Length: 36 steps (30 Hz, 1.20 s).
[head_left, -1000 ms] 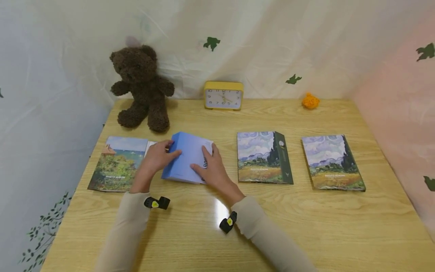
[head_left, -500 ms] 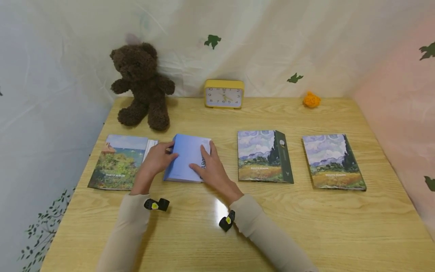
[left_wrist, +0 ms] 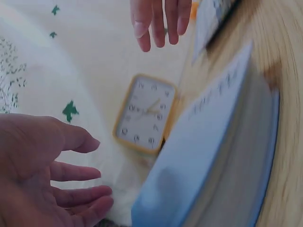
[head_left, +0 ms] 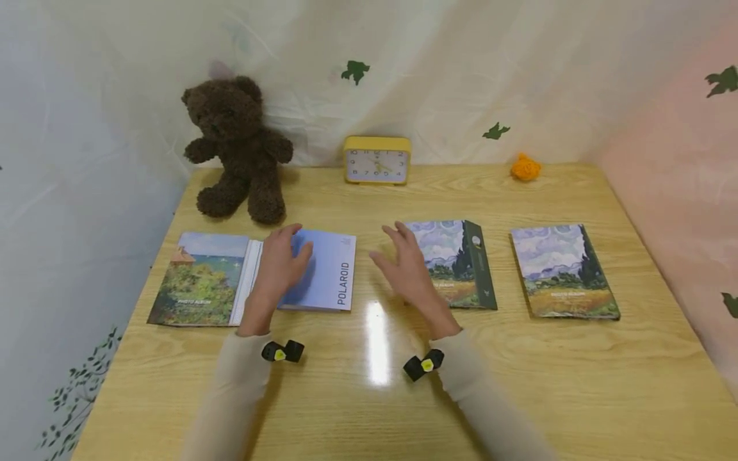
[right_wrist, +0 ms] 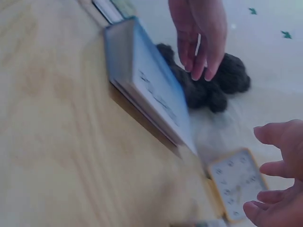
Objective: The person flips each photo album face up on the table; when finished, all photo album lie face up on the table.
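Observation:
A blue album (head_left: 325, 272) marked POLAROID lies flat on the table, its cover closed. My left hand (head_left: 280, 266) hovers over the album's left edge, fingers loosely bent and holding nothing. In the left wrist view the same blue album (left_wrist: 194, 137) stands apart from the thumb and fingertips. My right hand (head_left: 408, 266) is raised between the blue album and a photo album with a wheat-field painting (head_left: 444, 250), whose left part it hides. The right wrist view has its fingers (right_wrist: 277, 169) spread with nothing in them.
Left of the blue album lies a photo album with a seaside painting (head_left: 202, 275); another wheat-field album (head_left: 562, 272) lies at the right. Along the back are a brown teddy bear (head_left: 236, 147), a yellow clock (head_left: 377, 161) and a small orange object (head_left: 525, 168).
Both hands have let go of the blue album, which now lies with its POLAROID lettering uncovered. The right hand has moved right; the left hand has shifted slightly right.

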Motion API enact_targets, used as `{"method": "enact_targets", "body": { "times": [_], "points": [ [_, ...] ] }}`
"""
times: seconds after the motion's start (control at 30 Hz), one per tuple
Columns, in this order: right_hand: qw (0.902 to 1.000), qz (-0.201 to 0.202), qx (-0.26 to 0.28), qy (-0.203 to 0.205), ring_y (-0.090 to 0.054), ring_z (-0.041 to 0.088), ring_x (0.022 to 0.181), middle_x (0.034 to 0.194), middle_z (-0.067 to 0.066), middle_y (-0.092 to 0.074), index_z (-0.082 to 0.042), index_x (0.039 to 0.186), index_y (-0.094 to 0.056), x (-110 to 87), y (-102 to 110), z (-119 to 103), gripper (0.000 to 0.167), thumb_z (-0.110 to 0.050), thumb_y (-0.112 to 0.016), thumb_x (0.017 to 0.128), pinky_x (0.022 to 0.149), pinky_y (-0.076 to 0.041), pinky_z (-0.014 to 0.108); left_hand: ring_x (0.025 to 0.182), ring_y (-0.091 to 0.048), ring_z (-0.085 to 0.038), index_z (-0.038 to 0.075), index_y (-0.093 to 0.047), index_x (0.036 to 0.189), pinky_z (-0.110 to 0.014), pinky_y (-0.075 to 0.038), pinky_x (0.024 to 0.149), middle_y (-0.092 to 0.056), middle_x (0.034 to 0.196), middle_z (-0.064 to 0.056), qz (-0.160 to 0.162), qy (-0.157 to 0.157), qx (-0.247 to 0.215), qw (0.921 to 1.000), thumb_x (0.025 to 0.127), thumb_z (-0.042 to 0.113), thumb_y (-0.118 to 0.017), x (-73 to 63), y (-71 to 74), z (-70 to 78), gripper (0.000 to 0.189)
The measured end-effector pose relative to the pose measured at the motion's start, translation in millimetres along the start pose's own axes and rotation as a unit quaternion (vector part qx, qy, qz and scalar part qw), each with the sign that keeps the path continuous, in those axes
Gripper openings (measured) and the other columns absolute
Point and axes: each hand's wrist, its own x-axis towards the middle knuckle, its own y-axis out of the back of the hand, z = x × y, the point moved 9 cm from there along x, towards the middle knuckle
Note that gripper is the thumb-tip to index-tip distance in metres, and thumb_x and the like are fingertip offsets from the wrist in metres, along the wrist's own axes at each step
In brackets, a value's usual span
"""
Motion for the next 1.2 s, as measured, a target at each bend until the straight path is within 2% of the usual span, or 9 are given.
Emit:
{"method": "enact_targets", "body": {
  "times": [0.13, 0.27, 0.47, 0.6, 0.7, 0.83, 0.93, 1.03, 1.2],
  "points": [
    [0.9998, 0.014, -0.002, -0.010, -0.022, 0.038, 0.143, 0.158, 0.016, -0.017, -0.010, 0.147, -0.037, -5.5, 36, 10, 0.059, -0.033, -0.058, 0.096, 0.108, -0.030, 0.060, 0.116, -0.052, -0.034, -0.001, -0.048, 0.136, -0.043, -0.048, 0.096, -0.050, 0.131, -0.021, 0.005, -0.027, -0.047, 0.9985, 0.095, 0.019, -0.057, 1.2, -13.5, 27.7, 0.047],
    [0.9991, 0.019, -0.016, -0.033, -0.020, 0.040, 0.143, 0.158, 0.016, -0.014, -0.010, 0.149, -0.034, -13.7, 64, 27, 0.062, -0.034, -0.057, 0.096, 0.107, -0.029, 0.062, 0.114, -0.054, -0.031, -0.001, -0.046, 0.138, -0.039, -0.049, 0.095, -0.051, 0.129, -0.020, -0.034, -0.046, -0.077, 0.9954, 0.096, 0.021, -0.058, 0.8, -40.5, 51.3, 0.049],
    [0.9967, 0.018, -0.047, -0.064, -0.017, 0.043, 0.143, 0.158, 0.019, -0.009, -0.008, 0.151, -0.026, -30.3, 92, 63, 0.070, -0.038, -0.056, 0.096, 0.108, -0.023, 0.065, 0.114, -0.055, -0.032, 0.001, -0.034, 0.147, -0.043, -0.050, 0.094, -0.048, 0.133, -0.019, -0.118, -0.043, -0.101, 0.9869, 0.096, 0.026, -0.060, -0.9, -93.4, 69.4, 0.062],
    [0.9917, 0.012, -0.078, -0.102, -0.013, 0.047, 0.142, 0.158, 0.023, -0.005, -0.008, 0.153, -0.020, -41.6, 104, 89, 0.075, -0.041, -0.054, 0.096, 0.107, -0.022, 0.067, 0.111, -0.055, -0.028, -0.001, -0.031, 0.148, -0.041, -0.049, 0.094, -0.051, 0.128, -0.017, -0.155, -0.037, -0.105, 0.9816, 0.094, 0.022, -0.063, -1.0, -125.7, 76.9, 0.067],
    [0.9879, 0.006, -0.096, -0.121, -0.014, 0.050, 0.141, 0.157, 0.026, -0.005, -0.007, 0.154, -0.018, -48.4, 109, 103, 0.076, -0.043, -0.053, 0.097, 0.106, -0.022, 0.068, 0.104, -0.056, -0.024, -0.007, -0.036, 0.142, -0.036, -0.050, 0.092, -0.053, 0.120, -0.016, -0.168, -0.051, -0.102, 0.9792, 0.092, 0.014, -0.064, -0.2, -142.4, 84.4, 0.062],
    [0.9866, 0.005, -0.103, -0.126, -0.020, 0.050, 0.139, 0.157, 0.026, -0.009, -0.007, 0.152, -0.023, -54.2, 112, 111, 0.071, -0.042, -0.052, 0.098, 0.106, -0.025, 0.068, 0.085, -0.054, -0.018, -0.009, -0.054, 0.113, -0.025, -0.048, 0.074, -0.055, 0.097, -0.013, -0.160, -0.088, -0.085, 0.9795, 0.088, 0.002, -0.061, 2.5, -153.0, 94.1, 0.028],
    [0.9872, 0.009, -0.096, -0.127, -0.028, 0.050, 0.136, 0.157, 0.026, -0.012, -0.007, 0.151, -0.027, -56.9, 112, 115, 0.066, -0.040, -0.049, 0.099, 0.105, -0.030, 0.065, 0.073, -0.047, -0.015, -0.005, -0.055, 0.091, -0.023, -0.039, 0.063, -0.049, 0.082, -0.009, -0.149, -0.104, -0.072, 0.9807, 0.086, -0.001, -0.061, 4.2, -155.3, 98.0, 0.008],
    [0.9886, 0.022, -0.077, -0.127, -0.036, 0.048, 0.133, 0.157, 0.023, -0.017, -0.007, 0.150, -0.032, -58.7, 114, 119, 0.061, -0.038, -0.048, 0.100, 0.104, -0.036, 0.060, 0.068, -0.044, -0.013, -0.004, -0.055, 0.084, -0.022, -0.036, 0.061, -0.045, 0.075, -0.004, -0.146, -0.114, -0.063, 0.9807, 0.085, -0.002, -0.062, 4.6, -157.2, 100.7, 0.008],
    [0.9913, 0.041, -0.012, -0.125, -0.036, 0.041, 0.137, 0.156, 0.018, -0.024, -0.011, 0.149, -0.036, -63.0, 119, 124, 0.054, -0.035, -0.047, 0.101, 0.107, -0.037, 0.054, 0.069, -0.042, -0.015, -0.004, -0.055, 0.082, -0.023, -0.034, 0.062, -0.041, 0.072, -0.001, -0.150, -0.137, -0.047, 0.9780, 0.085, 0.001, -0.064, 3.8, -162.8, 108.9, 0.011]
  ]
}}
